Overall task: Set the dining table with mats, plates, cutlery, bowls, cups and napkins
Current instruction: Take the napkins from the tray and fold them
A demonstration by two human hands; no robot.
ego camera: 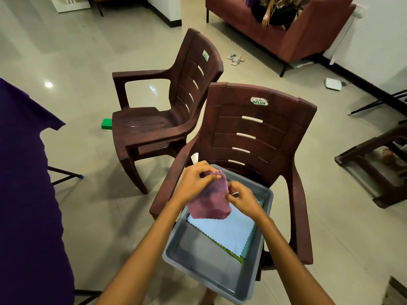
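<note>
A pink napkin [209,203] hangs above a grey plastic tub [198,260] that sits on the seat of a brown plastic chair [253,133]. My left hand [196,181] pinches the napkin's top edge. My right hand [243,198] pinches its right edge. Inside the tub lie a light blue cloth [229,232] and a green cloth [239,257] beneath it. The dining table with a purple cover [26,172] stands at the left.
A second brown chair [163,106] stands behind and left of the first. A green block [106,123] lies on the tiled floor. A red sofa [286,29] is at the back right, and a low brown table [378,164] at the right edge.
</note>
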